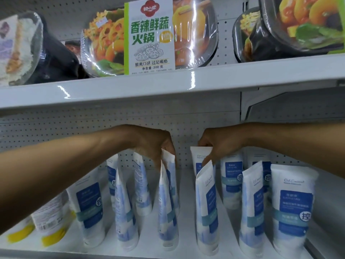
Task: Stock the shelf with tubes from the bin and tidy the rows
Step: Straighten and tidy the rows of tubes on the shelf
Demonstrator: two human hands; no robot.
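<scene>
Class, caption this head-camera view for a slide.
Left hand and right hand pinch the tops of two standing tubes on the shelf, beneath hotpot packs.

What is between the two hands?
Nothing stands there: in the head view, only bare pegboard shows between the left hand and the right hand.

Tubes (206,212) stand in rows on shelf (186,230) — trays (149,36) above.

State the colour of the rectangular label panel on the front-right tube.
Dark blue, on a white tube; the head view shows it best.
</scene>
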